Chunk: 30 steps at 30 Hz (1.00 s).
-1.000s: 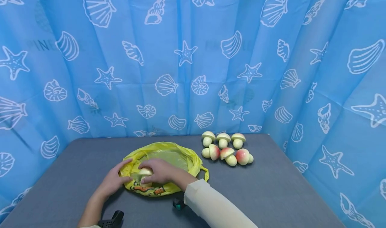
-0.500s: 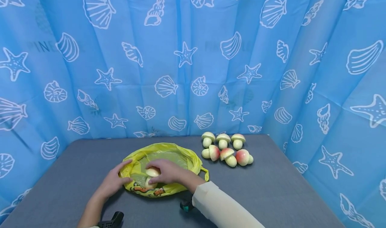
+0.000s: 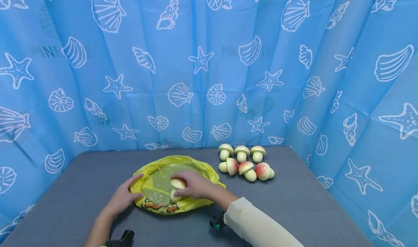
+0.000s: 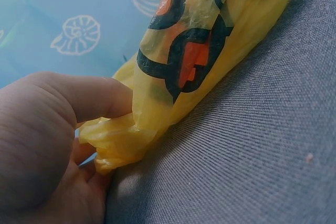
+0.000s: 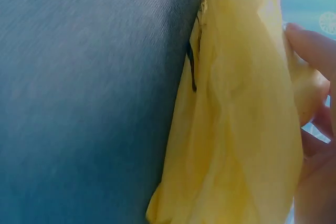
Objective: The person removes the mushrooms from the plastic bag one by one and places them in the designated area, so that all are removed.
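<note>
A yellow plastic bag (image 3: pixel 148 171) lies with its mouth spread wide on the table, dark and orange print along its near side. My left hand (image 3: pixel 122 197) holds the bag's left edge, thumb and fingers on either side of the rim; the left wrist view has the bunched plastic (image 4: pixel 126 145) between them. Over the bag's opening, my right hand (image 3: pixel 194 183) grips a toy mushroom (image 3: pixel 178 184) with a pale cap and stem. Part of that mushroom (image 5: pixel 308 90) shows past the bag's side in the right wrist view.
At the back right, two rows of toy mushrooms stand and lie on the grey table (image 3: pixel 294 210): pale upright ones (image 3: pixel 241 153) behind, red-tinged tipped ones (image 3: pixel 263 171) in front. A blue shell-print curtain (image 3: pixel 200 94) hangs along the back and right side.
My right hand has moved rightward across the bag's mouth with the mushroom in its grip. The left hand stays at the bag's left rim. The mushroom rows have not moved.
</note>
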### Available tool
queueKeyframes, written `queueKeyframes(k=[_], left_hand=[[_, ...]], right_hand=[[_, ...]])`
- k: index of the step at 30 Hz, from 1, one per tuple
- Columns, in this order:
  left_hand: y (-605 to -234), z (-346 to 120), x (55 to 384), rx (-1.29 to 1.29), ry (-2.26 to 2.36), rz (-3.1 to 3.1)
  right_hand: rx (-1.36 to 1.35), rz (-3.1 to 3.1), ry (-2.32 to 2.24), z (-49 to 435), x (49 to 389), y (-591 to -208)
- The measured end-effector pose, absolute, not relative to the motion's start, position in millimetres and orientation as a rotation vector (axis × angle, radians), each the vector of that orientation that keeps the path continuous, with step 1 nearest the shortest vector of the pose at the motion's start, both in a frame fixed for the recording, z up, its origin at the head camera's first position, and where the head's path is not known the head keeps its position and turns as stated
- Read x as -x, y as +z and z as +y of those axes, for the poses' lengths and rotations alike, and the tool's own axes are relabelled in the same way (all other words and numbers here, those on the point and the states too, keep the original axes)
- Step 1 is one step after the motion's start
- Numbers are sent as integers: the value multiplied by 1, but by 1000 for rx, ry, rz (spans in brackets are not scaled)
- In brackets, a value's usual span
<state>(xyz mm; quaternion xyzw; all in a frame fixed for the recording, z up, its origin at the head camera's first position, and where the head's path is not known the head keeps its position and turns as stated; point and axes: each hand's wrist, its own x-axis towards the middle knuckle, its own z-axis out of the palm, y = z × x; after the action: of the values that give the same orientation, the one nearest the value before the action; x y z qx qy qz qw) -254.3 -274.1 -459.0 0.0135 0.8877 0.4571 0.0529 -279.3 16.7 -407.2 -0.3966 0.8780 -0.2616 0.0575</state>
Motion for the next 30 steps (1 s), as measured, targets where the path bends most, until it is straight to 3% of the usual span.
queueKeyframes(k=[30], left_hand=[[-460, -274, 254, -74, 1410, 2680]], right_hand=[[1100, 2977, -1026, 111, 272, -392]])
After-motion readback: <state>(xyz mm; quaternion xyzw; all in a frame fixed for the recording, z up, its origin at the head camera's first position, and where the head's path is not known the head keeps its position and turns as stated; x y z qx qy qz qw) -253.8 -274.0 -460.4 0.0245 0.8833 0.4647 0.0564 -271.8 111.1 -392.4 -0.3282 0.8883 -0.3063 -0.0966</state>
